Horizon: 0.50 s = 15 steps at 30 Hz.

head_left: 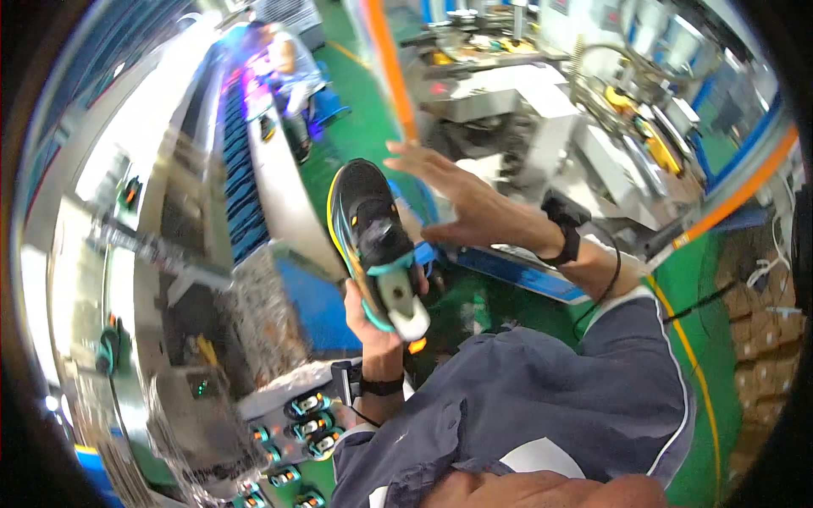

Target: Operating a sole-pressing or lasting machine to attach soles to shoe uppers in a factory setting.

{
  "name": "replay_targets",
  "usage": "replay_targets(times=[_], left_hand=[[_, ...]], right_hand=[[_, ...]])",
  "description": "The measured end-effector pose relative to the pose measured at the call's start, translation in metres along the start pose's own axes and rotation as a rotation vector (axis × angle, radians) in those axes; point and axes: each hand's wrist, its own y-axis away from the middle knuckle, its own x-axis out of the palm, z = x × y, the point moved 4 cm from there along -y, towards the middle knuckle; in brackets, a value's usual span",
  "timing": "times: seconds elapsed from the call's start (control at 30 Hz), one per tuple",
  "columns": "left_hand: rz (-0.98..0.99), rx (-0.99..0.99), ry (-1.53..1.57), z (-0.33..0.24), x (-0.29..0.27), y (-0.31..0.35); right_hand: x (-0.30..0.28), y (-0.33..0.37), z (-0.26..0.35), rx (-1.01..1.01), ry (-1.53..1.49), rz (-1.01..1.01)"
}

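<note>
One shoe (366, 199) is already up, fingers of the left hand (371, 328) grasping it, those of the right hand (470, 201) spread empty, while other shoes (310, 426) apparently await handling.

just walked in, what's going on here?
A person's left hand holds up a black shoe with teal trim and a yellow-edged sole, toe pointing away. A pale, hard piece with a dark hole sits in its opening. The right hand is open beside the shoe, apparently not touching it. Several black-and-teal shoes lie at the lower left. Farther back, another person is beside the line.
</note>
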Motion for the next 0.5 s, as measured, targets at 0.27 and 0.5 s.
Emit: replay_targets(times=[0.27,0.5], left_hand=[[0.131,0.008,-0.978,0.184,0.073,-0.12],[0.316,-0.511,-0.883,0.341,0.088,-0.221]], right_hand=[[-0.087,0.197,-0.104,0.784,-0.364,-0.619],[-0.18,0.349,-0.168,0.944,-0.207,-1.177]])
